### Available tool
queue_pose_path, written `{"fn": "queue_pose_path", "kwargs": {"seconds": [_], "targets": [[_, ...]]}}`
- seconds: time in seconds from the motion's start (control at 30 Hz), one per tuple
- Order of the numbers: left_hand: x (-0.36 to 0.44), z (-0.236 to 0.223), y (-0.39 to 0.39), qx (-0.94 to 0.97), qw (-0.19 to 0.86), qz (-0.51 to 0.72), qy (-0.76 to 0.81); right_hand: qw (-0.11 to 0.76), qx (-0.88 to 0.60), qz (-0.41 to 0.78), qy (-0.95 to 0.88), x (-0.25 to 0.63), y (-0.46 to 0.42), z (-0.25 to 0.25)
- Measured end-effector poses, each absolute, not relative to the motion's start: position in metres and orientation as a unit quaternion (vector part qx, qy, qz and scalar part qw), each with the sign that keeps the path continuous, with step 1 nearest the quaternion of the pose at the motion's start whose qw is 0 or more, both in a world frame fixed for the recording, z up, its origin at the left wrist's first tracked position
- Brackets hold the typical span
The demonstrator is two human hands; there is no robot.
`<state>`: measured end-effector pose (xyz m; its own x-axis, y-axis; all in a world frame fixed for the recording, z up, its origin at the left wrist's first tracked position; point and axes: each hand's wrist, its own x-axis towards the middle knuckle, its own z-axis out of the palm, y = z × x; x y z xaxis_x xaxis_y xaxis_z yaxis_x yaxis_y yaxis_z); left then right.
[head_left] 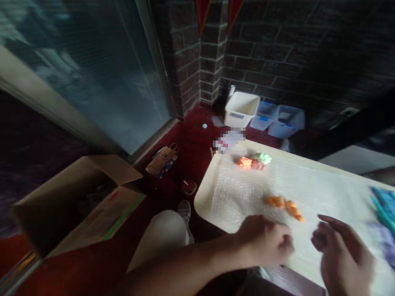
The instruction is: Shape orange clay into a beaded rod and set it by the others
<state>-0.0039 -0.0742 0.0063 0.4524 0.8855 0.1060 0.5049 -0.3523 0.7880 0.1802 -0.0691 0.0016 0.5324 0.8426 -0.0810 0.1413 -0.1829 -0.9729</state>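
My left hand (265,241) is curled into a loose fist over the near edge of a cream-coloured table (202,201). Whatever it may hold is hidden by the fingers. To its right, my right hand (347,250) is blurred, with one finger stretched out and the others bent; nothing shows in it. Just beyond my hands, two small crumpled orange clumps (294,210) lie on bubble wrap (237,185). Farther back on the wrap sit a bright orange clump (245,163), a dull red clump (259,165) and a pale green clump (264,158), close together.
An open cardboard box (123,211) stands at left, and a paper bag (162,160) lies on the dark red floor. Behind the table are a white bin (239,119) and two bluish tubs (285,129). Blue-green material (384,205) lies at the table's right.
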Motion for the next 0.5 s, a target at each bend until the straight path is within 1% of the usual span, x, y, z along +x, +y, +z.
{"fn": "queue_pose_path", "kwargs": {"seconds": [0.07, 0.1, 0.2, 0.23, 0.33, 0.5], "targets": [[-0.007, 0.003, -0.07, 0.787, 0.34, 0.283, 0.43, 0.512, -0.715, 0.332, -0.34, 0.177, -0.072, 0.0], [-0.008, 0.0, -0.066, 0.791, 0.33, 0.291, 0.425, 0.52, -0.707, 0.346, -0.333, 0.177, -0.073, -0.001], [-0.009, -0.008, -0.054, 0.793, 0.324, 0.315, 0.408, 0.588, -0.646, 0.377, -0.307, 0.177, -0.07, -0.004], [-0.009, -0.01, -0.05, 0.789, 0.322, 0.323, 0.412, 0.596, -0.644, 0.379, -0.294, 0.176, -0.067, -0.003], [-0.009, -0.014, -0.038, 0.768, 0.311, 0.331, 0.451, 0.583, -0.66, 0.397, -0.259, 0.165, -0.048, 0.008], [-0.011, -0.023, -0.02, 0.755, 0.268, 0.345, 0.489, 0.663, -0.569, 0.419, -0.247, 0.151, -0.009, 0.023]]}}
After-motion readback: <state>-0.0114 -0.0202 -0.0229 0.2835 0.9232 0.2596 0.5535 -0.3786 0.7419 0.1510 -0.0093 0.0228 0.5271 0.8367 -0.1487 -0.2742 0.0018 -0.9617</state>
